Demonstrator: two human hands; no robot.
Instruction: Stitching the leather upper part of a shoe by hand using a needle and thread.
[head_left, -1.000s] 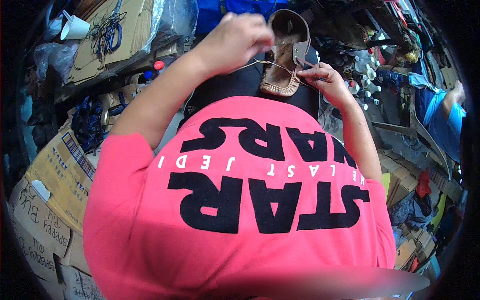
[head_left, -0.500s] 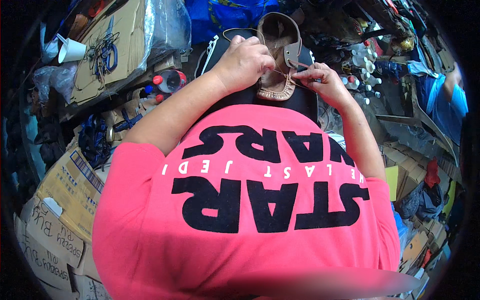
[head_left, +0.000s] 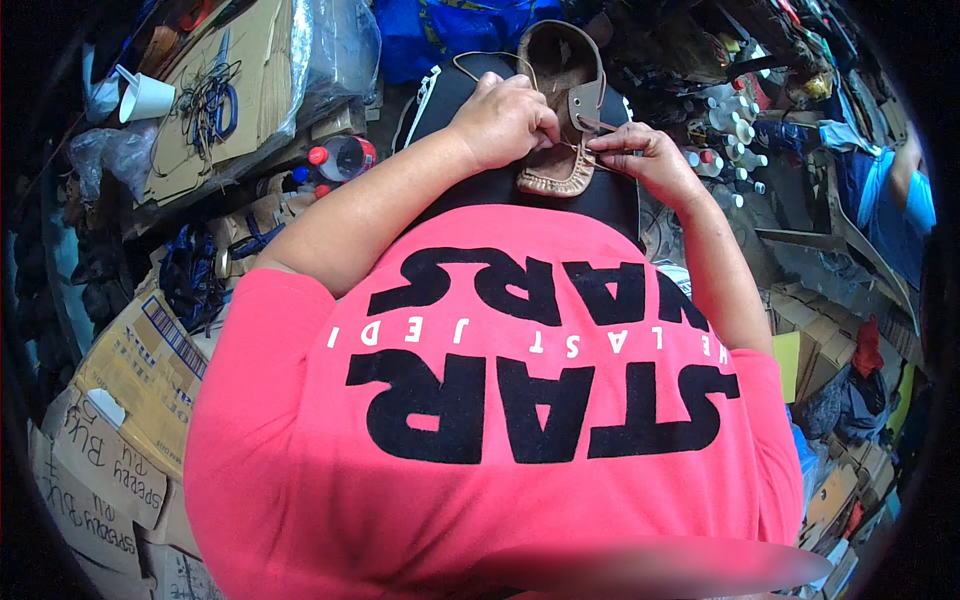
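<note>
A brown leather moccasin (head_left: 588,103) rests on my dark-covered lap (head_left: 465,100), its gathered, stitched toe turned toward me. My left hand (head_left: 505,122) is closed in a pinch over the shoe's opening, on the thread (head_left: 476,54) that loops out beyond my knuckles. On the other side, my right hand (head_left: 645,160) pinches the shoe's right edge near the end of the toe seam, beside the eyelet flap. A leather lace runs from that flap toward my right fingers. Whether a needle is between my fingertips is too small to tell.
At left lie cardboard sheets (head_left: 245,75) with blue-handled scissors (head_left: 225,112), a white cup (head_left: 147,98) and a red-capped plastic bottle (head_left: 350,157). Several white-capped bottles (head_left: 735,125) stand at right. A blue bag (head_left: 450,25) lies beyond the shoe; cardboard boxes (head_left: 140,365) fill the lower left.
My left hand has moved slightly right and toward me, its fingertips now lower over the shoe's opening. My right hand stays at the shoe's edge, its fingers shifted a little.
</note>
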